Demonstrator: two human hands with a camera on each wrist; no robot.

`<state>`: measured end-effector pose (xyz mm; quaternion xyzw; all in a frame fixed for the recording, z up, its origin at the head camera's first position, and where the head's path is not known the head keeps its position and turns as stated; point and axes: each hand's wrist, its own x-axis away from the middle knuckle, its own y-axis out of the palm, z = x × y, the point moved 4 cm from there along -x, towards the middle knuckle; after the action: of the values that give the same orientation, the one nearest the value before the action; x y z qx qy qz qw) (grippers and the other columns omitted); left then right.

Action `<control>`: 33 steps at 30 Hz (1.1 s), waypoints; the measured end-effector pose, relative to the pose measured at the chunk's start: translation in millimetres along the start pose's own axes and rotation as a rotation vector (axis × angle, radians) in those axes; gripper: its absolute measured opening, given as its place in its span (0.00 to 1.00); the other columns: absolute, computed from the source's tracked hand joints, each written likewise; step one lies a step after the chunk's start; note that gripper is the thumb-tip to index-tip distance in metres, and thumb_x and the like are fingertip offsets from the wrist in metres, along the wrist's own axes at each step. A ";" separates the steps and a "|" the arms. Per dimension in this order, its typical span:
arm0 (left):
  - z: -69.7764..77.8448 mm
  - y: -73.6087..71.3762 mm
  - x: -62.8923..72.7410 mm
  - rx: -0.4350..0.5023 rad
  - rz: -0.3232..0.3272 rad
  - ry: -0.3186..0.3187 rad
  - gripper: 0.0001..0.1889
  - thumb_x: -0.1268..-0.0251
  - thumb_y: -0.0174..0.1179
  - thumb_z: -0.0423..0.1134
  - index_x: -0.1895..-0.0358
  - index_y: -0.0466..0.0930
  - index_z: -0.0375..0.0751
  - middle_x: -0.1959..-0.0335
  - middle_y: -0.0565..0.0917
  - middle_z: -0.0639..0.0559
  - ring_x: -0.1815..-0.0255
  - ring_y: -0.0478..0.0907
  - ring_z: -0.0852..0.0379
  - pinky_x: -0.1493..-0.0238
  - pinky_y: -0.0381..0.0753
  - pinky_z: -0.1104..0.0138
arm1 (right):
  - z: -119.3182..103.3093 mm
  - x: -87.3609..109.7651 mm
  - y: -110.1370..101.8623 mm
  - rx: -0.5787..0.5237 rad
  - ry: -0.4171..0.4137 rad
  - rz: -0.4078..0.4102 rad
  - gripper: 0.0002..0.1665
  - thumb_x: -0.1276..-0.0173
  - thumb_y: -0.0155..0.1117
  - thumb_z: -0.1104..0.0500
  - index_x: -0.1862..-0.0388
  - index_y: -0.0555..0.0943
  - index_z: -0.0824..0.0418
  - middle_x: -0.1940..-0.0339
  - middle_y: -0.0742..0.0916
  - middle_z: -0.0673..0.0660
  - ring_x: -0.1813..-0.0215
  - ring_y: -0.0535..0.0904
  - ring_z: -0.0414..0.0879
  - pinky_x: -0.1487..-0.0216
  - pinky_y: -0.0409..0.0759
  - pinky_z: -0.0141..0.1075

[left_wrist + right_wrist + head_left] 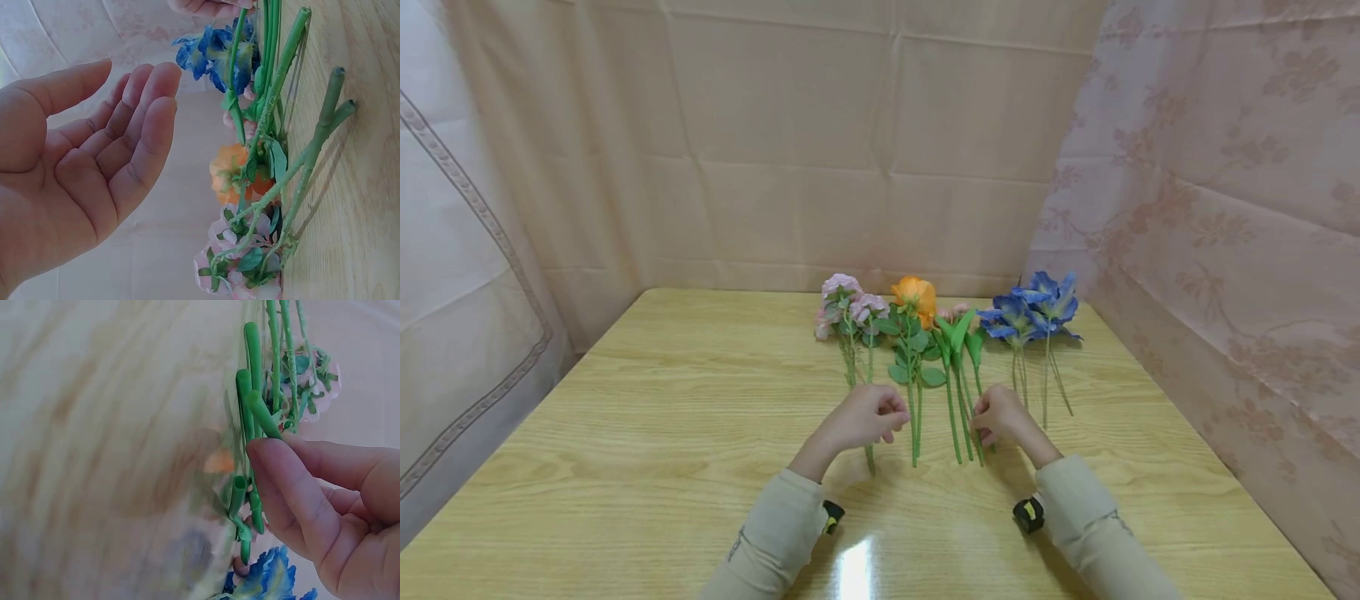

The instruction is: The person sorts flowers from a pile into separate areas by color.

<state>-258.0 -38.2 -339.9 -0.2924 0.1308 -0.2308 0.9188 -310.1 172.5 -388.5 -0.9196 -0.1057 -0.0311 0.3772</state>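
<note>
My right hand [1002, 414] pinches one smooth green stem [265, 415] between thumb and fingers, near its cut end. That stem belongs to a group of pink flowers with broad green leaves [956, 332]; their heads lie mostly hidden behind the leaves. The left hand [867, 416] hovers above the table, palm turned inward, its fingers loosely bent around nothing. Just beside it lie an orange flower [915, 298] and, further left, pale purple-pink flowers [841, 287], whose stems pass partly behind the hand. In the left wrist view, a gap separates the left hand [119, 150] from all stems.
Blue flowers [1030, 307] lie to the right of the green stems, heads toward the back edge. The wood-grain table [647, 433] stretches out on both sides. A beige cloth [775, 125] hangs behind it, and a patterned cloth [1232, 217] hangs along the right.
</note>
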 end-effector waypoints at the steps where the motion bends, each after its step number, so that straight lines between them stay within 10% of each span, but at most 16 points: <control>1: -0.6 0.0 -0.1 0.004 0.000 -0.003 0.06 0.37 0.53 0.34 0.69 0.75 0.36 0.76 0.78 0.44 0.79 0.78 0.53 0.78 0.75 0.69 | 0.2 -0.6 0.3 0.002 0.005 -0.002 0.10 0.45 0.61 0.72 0.83 0.73 0.68 0.84 0.78 0.59 0.84 0.76 0.46 0.79 0.79 0.36; 9: -10.1 -3.4 1.4 -0.205 0.089 -0.060 0.07 0.38 0.54 0.34 0.75 0.74 0.38 0.80 0.73 0.52 0.82 0.70 0.60 0.80 0.69 0.70 | -4.2 3.9 0.2 0.056 -0.027 -0.047 0.05 0.43 0.61 0.69 0.77 0.79 0.71 0.86 0.80 0.58 0.83 0.78 0.48 0.80 0.78 0.36; 19: -9.6 -41.5 -0.6 -0.529 0.331 0.009 0.10 0.43 0.54 0.33 0.81 0.70 0.40 0.87 0.67 0.54 0.86 0.62 0.60 0.84 0.61 0.70 | -39.7 5.1 -16.3 0.273 -0.386 0.116 0.09 0.39 0.59 0.62 0.68 0.81 0.69 0.82 0.80 0.56 0.82 0.73 0.44 0.80 0.71 0.34; 24: -15.8 -63.7 -5.8 -0.741 0.375 -0.050 0.21 0.35 0.48 0.50 0.55 0.75 0.33 0.57 0.77 0.38 0.61 0.74 0.43 0.66 0.75 0.54 | -56.4 1.4 -22.7 0.365 -0.357 0.121 0.32 0.37 0.56 0.46 0.46 0.71 0.72 0.63 0.82 0.66 0.62 0.78 0.56 0.60 0.75 0.47; 28: -24.8 -71.4 -9.2 -0.719 0.257 -0.195 0.35 0.37 0.39 0.64 0.33 0.56 0.45 0.32 0.51 0.37 0.36 0.49 0.31 0.50 0.55 0.35 | -60.0 -1.5 -26.0 0.438 -0.287 0.088 0.46 0.39 0.51 0.36 0.31 0.54 0.62 0.38 0.63 0.73 0.37 0.55 0.69 0.43 0.54 0.62; 33: -28.1 -74.2 -16.3 -0.714 0.241 -0.217 0.41 0.47 0.35 0.74 0.31 0.39 0.65 0.30 0.29 0.48 0.35 0.27 0.32 0.51 0.35 0.29 | -57.0 -4.3 -27.6 0.519 -0.192 0.101 0.50 0.44 0.44 0.26 0.29 0.42 0.45 0.31 0.38 0.66 0.35 0.28 0.69 0.49 0.31 0.70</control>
<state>-308.4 -97.1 -316.1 -0.5988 0.1383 -0.0290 0.7883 -319.0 151.0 -329.5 -0.7950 -0.0994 0.1029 0.5895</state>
